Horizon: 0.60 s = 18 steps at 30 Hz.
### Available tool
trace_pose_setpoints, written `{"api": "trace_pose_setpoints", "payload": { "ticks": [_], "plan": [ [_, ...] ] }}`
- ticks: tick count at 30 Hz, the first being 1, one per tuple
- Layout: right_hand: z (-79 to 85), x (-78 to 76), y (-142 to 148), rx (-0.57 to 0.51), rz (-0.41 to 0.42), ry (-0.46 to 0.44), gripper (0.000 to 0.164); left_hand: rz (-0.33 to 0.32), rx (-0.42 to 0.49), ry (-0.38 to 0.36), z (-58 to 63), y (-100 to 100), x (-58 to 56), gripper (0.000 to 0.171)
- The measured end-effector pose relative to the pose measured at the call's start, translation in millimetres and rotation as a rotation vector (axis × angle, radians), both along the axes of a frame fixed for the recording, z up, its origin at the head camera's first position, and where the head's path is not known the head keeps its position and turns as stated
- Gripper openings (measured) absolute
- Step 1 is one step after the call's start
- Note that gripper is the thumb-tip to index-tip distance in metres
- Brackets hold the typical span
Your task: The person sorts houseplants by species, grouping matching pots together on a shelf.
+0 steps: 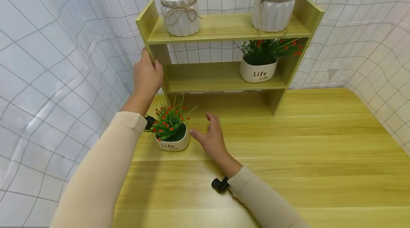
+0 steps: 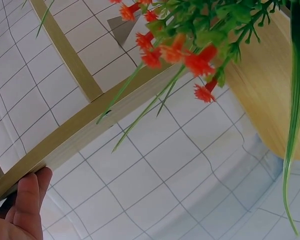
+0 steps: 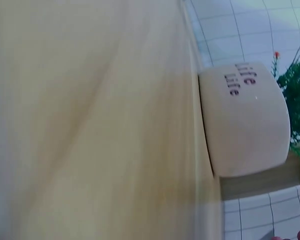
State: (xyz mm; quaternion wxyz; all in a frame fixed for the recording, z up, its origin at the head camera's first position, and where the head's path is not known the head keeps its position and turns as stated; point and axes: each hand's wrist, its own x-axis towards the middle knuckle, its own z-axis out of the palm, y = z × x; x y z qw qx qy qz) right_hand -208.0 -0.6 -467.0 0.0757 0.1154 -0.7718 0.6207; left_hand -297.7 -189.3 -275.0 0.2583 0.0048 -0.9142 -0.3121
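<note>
My left hand (image 1: 148, 73) grips the left side panel of a wooden shelf (image 1: 208, 39); the left wrist view shows its fingers (image 2: 29, 200) bent against the panel's edge. Just in front of the shelf's left end, a white "Life" pot (image 1: 174, 144) of red-flowered greenery stands on the table, below my left wrist. To the right of that pot is my right hand (image 1: 213, 139), thumb and fingers spread around nothing, the thumb tip close to the rim. In the right wrist view the white pot (image 3: 245, 120) sits on the wood, with only fingertips at the lower right corner.
A second "Life" pot (image 1: 258, 71) stands on the middle shelf at the right. Two ribbed white pots, one with yellow flowers (image 1: 180, 16) and one with leafy plants (image 1: 274, 11), stand on top. The wooden table (image 1: 320, 164) extends right; a checked curtain (image 1: 57, 61) hangs left and behind.
</note>
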Motion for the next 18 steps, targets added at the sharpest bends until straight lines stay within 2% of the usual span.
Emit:
{"api": "trace_pose_setpoints", "payload": {
  "ticks": [8, 18],
  "plan": [
    [-1.5, 4.7, -16.6, 0.008, 0.082, -0.088, 0.092, 0.001, -0.001, -0.008, 1.5, 0.2, 0.7, 0.039],
    [-12.9, 1.4, -28.2, -0.007, 0.162, -0.189, 0.103, -0.007, 0.006, -0.024, 1.9, 0.0, 2.8, 0.042]
  ]
}}
